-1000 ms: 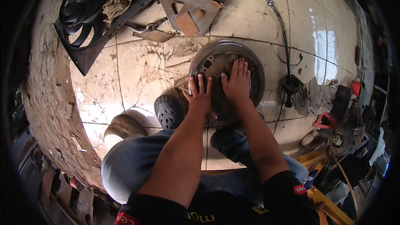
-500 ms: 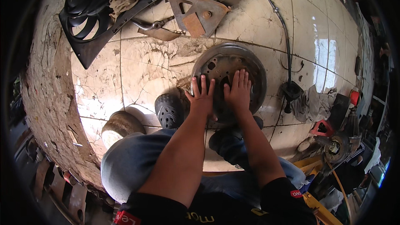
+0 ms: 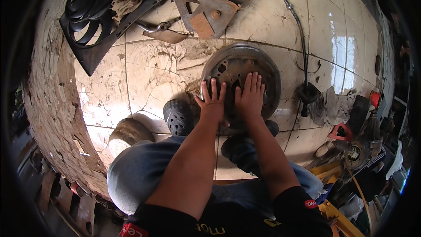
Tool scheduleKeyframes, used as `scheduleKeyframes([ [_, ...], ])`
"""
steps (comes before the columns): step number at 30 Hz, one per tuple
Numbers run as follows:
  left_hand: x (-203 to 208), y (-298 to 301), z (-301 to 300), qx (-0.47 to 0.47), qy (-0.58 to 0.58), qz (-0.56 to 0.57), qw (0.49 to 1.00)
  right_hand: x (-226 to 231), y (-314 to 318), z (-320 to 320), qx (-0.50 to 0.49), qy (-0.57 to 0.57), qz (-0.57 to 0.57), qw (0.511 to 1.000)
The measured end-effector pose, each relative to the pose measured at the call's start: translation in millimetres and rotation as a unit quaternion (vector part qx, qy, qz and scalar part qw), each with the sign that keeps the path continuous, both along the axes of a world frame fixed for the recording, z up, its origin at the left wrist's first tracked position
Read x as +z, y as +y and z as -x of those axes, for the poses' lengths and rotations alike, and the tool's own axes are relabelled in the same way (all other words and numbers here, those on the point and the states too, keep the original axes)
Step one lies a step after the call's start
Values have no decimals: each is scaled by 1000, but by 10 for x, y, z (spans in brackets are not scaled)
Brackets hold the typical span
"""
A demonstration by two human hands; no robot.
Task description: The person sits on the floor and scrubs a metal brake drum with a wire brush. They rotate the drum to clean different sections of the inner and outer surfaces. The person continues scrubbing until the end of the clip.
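Round rusty metal drum (image 3: 245,68) flat on floor

Both forearms reach forward from the lower edge, bare below short black sleeves, running nearly parallel. The left hand (image 3: 212,103) lies palm down with its 5 fingers spread wide. The right hand (image 3: 250,96) lies flat just beside it, fingers straight and closer together. Neither hand's grip is closed on anything.
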State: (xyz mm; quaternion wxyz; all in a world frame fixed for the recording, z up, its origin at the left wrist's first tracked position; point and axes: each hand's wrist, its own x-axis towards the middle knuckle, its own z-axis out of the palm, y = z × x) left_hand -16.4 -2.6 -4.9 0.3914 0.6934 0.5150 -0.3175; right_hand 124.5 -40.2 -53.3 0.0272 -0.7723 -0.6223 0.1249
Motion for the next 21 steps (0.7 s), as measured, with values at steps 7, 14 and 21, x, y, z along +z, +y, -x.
scheduleKeyframes([
  [7,9,9,-36,-8,3,9,1000,-41,-40,2,-14,-6,9,1000],
  [14,35,-8,-37,-21,13,-5,1000,-18,175,-92,-5,-1,-14,1000],
  [21,-32,0,-41,-11,12,7,1000,-17,-193,-39,7,8,16,1000],
])
